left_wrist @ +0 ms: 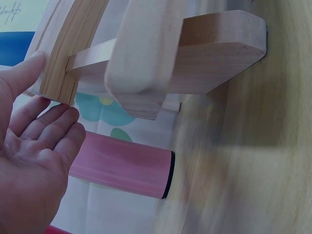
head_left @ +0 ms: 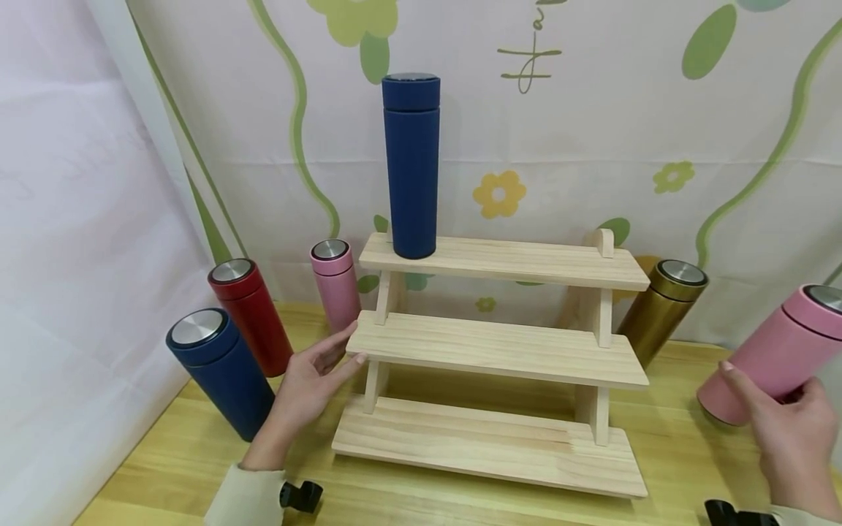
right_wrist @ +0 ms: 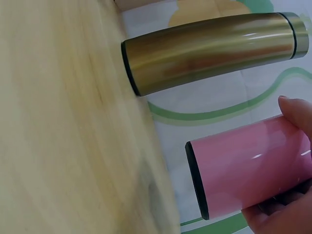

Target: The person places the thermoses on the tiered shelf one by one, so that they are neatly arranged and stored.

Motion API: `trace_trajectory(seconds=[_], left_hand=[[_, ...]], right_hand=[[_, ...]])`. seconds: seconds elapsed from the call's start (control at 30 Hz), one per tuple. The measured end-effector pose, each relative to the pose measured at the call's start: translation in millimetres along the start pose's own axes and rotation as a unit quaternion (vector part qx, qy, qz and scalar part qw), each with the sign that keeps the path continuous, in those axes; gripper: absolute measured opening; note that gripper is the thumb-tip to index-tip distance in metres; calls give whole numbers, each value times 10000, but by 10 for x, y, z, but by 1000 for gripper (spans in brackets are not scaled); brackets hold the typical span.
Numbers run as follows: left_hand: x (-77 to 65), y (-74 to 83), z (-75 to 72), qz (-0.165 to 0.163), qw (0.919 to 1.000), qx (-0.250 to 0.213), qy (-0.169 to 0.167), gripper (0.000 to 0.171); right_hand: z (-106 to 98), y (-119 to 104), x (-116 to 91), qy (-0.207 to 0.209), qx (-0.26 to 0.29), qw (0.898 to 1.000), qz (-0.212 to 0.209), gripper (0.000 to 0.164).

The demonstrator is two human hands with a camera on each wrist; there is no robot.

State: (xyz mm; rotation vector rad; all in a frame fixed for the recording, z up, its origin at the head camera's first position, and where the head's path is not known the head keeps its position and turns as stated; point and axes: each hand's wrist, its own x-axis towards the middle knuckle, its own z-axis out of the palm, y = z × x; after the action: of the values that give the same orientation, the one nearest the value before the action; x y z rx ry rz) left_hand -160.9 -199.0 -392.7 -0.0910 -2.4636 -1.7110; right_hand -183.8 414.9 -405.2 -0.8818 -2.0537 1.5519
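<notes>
A three-tier wooden display stand [head_left: 500, 349] stands mid-table, a tall blue thermos [head_left: 412, 172] upright on the left of its top shelf. My left hand [head_left: 314, 376] grips the left end of the middle shelf, thumb on one side and fingertips on the other, as the left wrist view shows [left_wrist: 41, 131]. In my right hand [head_left: 792, 431] is a pink thermos [head_left: 779, 351], tilted in the head view, the fingers curled round its body. Its black-rimmed base hangs a little off the tabletop in the right wrist view. A gold thermos [right_wrist: 209, 53] stands to its left, behind the stand's right end.
Left of the stand are a smaller pink thermos [head_left: 338, 292], a red thermos [head_left: 253, 321] and a shorter blue thermos [head_left: 224, 376], near my left forearm. A flower-printed cloth [head_left: 579, 146] hangs behind the wooden table [head_left: 395, 504], and a white cloth [head_left: 79, 256] at the left.
</notes>
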Motion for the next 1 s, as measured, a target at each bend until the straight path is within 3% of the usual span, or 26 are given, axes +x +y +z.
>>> trace_trajectory(seconds=[0.43,0.6,0.83,1.0], left_hand=[[7,-15,-2,63,10000,-5,15,60],[12,-7,-4,69,10000,-5,-7,60],[7,10,-4,42,10000,64,18,60],[10,23,-9,28,10000,79,19,60]], right_hand=[[-31,-91,-110,-89,683,9976,86,62],[-55,-114,-145,-286,1060,9939,-127,64],[-56,-228,-229,-253,906,9952,-270,63],[-35,-343,-321,-217,1433,9884,-450,60]])
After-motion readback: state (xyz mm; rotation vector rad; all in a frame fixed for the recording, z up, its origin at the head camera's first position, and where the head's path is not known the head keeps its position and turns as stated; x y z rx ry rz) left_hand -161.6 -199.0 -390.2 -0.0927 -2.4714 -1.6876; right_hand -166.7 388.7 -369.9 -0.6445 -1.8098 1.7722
